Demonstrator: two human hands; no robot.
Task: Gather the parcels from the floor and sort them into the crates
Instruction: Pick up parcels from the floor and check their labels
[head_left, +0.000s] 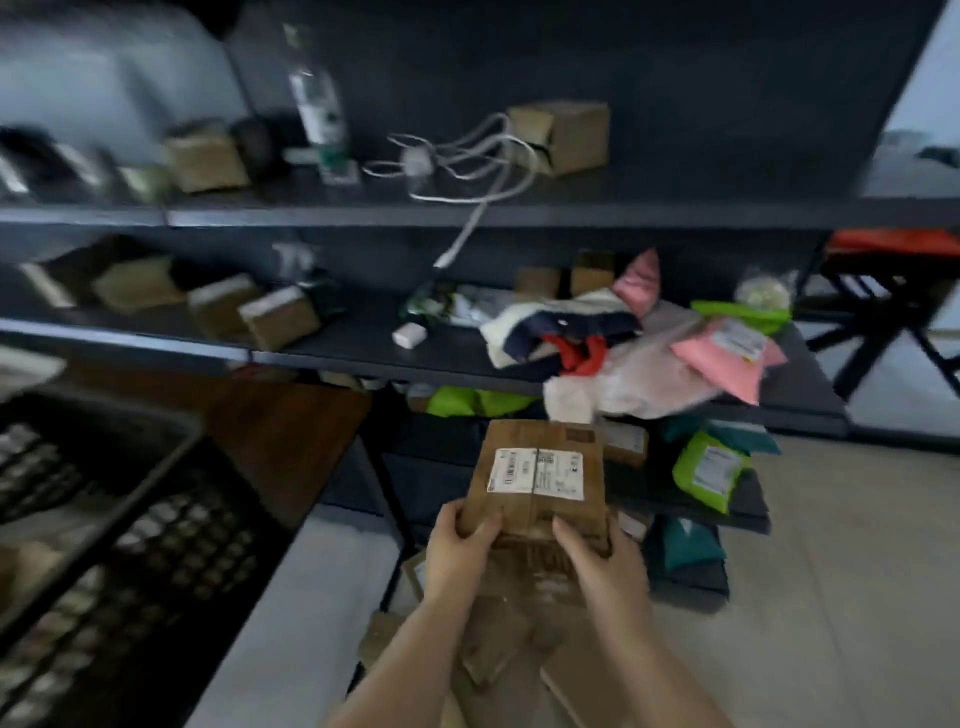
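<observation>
A brown cardboard parcel (537, 480) with a white shipping label on top is held up in front of me, low in the middle of the view. My left hand (460, 548) grips its near left corner and my right hand (602, 564) grips its near right corner. Below the hands, more flat cardboard parcels (511, 644) lie on the floor, partly hidden by my forearms. A black plastic lattice crate (119, 525) fills the lower left. The whole view is blurred by motion.
A dark metal shelf rack (467, 213) stands straight ahead with small boxes, a bottle, white cables, clothes and pink and green mailer bags (727, 353). A wooden tabletop (291, 436) lies behind the crate. Pale floor (831, 597) stretches to the right.
</observation>
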